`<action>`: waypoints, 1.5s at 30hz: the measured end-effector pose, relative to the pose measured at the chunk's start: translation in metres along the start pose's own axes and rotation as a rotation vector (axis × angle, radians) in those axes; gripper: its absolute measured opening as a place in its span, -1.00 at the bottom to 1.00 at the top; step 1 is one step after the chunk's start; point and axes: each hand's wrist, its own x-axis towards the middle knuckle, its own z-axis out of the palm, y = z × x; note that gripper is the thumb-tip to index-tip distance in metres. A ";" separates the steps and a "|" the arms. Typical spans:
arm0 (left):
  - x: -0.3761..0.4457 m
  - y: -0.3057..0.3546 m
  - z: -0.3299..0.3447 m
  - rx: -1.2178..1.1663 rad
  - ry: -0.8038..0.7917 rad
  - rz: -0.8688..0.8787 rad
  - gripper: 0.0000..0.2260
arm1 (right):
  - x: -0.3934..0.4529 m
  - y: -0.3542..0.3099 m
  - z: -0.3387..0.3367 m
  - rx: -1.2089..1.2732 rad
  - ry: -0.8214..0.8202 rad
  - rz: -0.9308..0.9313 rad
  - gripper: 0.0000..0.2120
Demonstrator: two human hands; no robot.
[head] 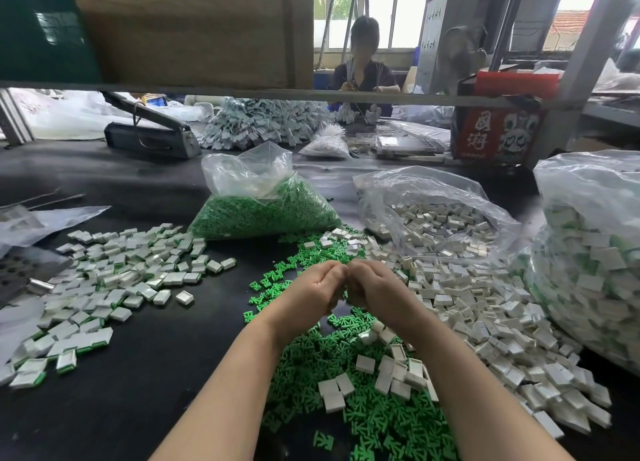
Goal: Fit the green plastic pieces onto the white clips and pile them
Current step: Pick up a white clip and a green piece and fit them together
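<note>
Black surface, read left to right. Far left: finished pile of white clips edged in green, well apart from the hands. Centre: left hand and right hand curled, knuckles touching, fingertips pinched together; held piece hidden, so cannot tell what is gripped. Directly beneath and toward the body: loose green pieces. Right, just beside the right hand: loose white clips. Likely next: drop leftward, across the left hand's side, nearer that hand.
</note>
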 end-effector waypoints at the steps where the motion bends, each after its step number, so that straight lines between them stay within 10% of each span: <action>1: 0.000 0.000 0.000 -0.004 0.000 0.000 -0.77 | -0.002 -0.002 -0.003 0.019 -0.032 0.013 -0.62; 33: 0.008 -0.020 0.012 0.168 0.123 -0.036 -0.71 | 0.000 0.015 0.015 -0.639 0.130 -0.045 -0.61; 45: 0.005 -0.020 0.004 0.084 0.042 -0.054 -0.70 | 0.000 0.014 0.009 -0.478 0.107 -0.022 -0.57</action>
